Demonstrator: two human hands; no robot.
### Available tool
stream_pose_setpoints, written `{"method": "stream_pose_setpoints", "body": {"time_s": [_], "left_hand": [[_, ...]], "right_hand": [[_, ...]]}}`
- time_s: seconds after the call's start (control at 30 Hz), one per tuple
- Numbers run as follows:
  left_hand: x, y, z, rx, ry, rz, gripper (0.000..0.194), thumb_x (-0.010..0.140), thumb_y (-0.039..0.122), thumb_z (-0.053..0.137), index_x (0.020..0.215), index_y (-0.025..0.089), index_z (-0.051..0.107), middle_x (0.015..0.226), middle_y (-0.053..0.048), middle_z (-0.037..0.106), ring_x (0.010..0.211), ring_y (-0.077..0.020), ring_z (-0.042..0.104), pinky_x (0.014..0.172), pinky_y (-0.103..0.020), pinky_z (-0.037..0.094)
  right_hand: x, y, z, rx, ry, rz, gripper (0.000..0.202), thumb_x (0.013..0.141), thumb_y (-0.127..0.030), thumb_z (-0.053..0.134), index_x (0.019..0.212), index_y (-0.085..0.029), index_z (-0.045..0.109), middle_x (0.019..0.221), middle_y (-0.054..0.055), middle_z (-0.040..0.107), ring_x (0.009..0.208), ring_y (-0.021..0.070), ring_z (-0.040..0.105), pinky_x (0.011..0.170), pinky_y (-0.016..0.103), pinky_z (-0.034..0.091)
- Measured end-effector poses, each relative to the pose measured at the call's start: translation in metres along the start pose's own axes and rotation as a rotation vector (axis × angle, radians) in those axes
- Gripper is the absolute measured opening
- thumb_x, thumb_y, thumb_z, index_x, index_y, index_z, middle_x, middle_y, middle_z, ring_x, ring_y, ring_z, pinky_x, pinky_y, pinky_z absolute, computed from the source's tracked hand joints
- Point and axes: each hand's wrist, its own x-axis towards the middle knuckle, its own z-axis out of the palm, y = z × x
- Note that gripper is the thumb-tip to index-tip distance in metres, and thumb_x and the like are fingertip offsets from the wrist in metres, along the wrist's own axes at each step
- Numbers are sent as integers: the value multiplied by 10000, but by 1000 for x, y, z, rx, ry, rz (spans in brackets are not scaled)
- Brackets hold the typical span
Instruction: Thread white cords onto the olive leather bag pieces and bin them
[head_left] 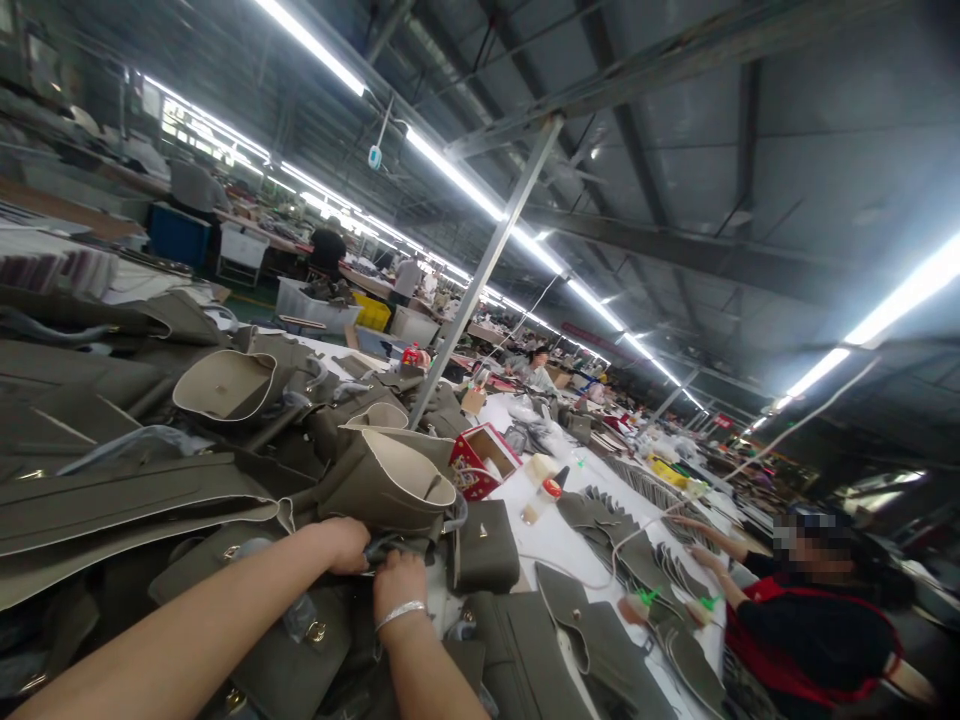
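hands at the foot of the olive bag pile

at the near edge of the long table (559,545) we had both hands pressed in under one olive bag body (386,485). our left hand (341,545) was curled with its fingers tucked out of sight beneath the bag; our right hand (399,580), a silver bracelet (400,613) on its wrist, was closed on something dark at the bag's lower edge. whether it gripped a strap or a loose flap we could not tell.

the bag lay on its side, just ahead of our knuckles, its cream-lined mouth open toward the right and slightly up, its long axis running from the pile on the left toward the red box (480,460).

as for progress, we judged the work far from over: a heap of similar bags (225,390) rose to the left, a small olive piece (484,545) stood just beside the bag on the right, and flat cut panels (600,640) lay nearer us. across the table a co-worker in red and black (810,630) reached both hands toward fanned-out pieces (645,540).
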Motion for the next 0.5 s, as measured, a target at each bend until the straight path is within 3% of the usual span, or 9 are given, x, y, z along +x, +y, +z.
{"method": "stream_pose_setpoints", "body": {"time_s": [0.1, 0.23, 0.4, 0.5], "left_hand": [[3, -5, 1, -77, 21, 62, 387, 763, 411, 511, 979, 144, 690, 1009, -161, 664, 919, -302, 624, 803, -371, 481], [1, -9, -6, -185, 55, 179, 403, 791, 453, 460, 1028, 204, 671, 982, -65, 678, 867, -206, 615, 791, -265, 456], [-1, 1, -10, -374, 10, 319, 435, 764, 518, 495, 975, 192, 691, 873, -20, 684, 781, -171, 593, 757, -228, 437], [-2, 13, -8, -387, 4, 365, 410, 753, 498, 512, 949, 189, 697, 833, -9, 681, 767, -168, 589, 708, -218, 437]], "right_hand": [[-14, 13, -17, -70, 96, -77, 261, 868, -125, 415, 967, -104, 655, 984, 130, 628, 961, 285, 564, 788, 441, 461], [-38, 34, -35, -216, 311, -283, 109, 843, -182, 505, 845, -155, 610, 863, 66, 600, 824, 237, 563, 671, 371, 471], [-57, 52, -40, -267, 594, -399, 91, 770, -217, 611, 817, -172, 547, 843, 34, 561, 709, 194, 517, 540, 317, 421], [-65, 59, -41, -281, 659, -450, 94, 776, -213, 608, 810, -174, 529, 848, 20, 554, 685, 181, 498, 524, 316, 415]]}}
